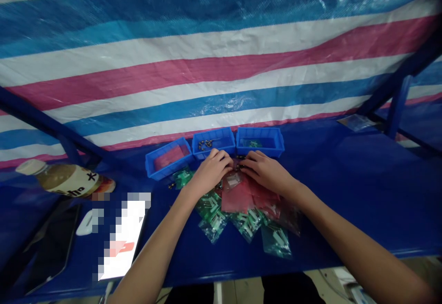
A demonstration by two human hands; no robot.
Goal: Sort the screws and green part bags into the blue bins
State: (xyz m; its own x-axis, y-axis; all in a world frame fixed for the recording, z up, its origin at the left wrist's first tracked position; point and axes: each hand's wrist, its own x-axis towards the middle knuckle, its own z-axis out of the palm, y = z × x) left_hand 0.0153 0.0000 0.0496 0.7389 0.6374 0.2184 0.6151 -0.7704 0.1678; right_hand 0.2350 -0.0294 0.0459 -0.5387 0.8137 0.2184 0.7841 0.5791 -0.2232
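Curling inward, L hand [213, 170] & R hand [264, 168] sit nr each other at far end of red pkts [236, 197], green pkts [213, 223] alongside, 3 blue bins [260, 151] behind, fingers [226, 160] prob. at small dark pcs [240, 157], can't tell if clamped.

One cam here, worn on the head, looking forward and down past both forearms [170, 237] at the bench [345, 193]. Left hand [212, 171] and right hand [266, 169] sit around mid-frame, pretty close up, but it's wide enough to catch the striped sheet [207, 73] on the far side and some floor [247, 290] on the near side.
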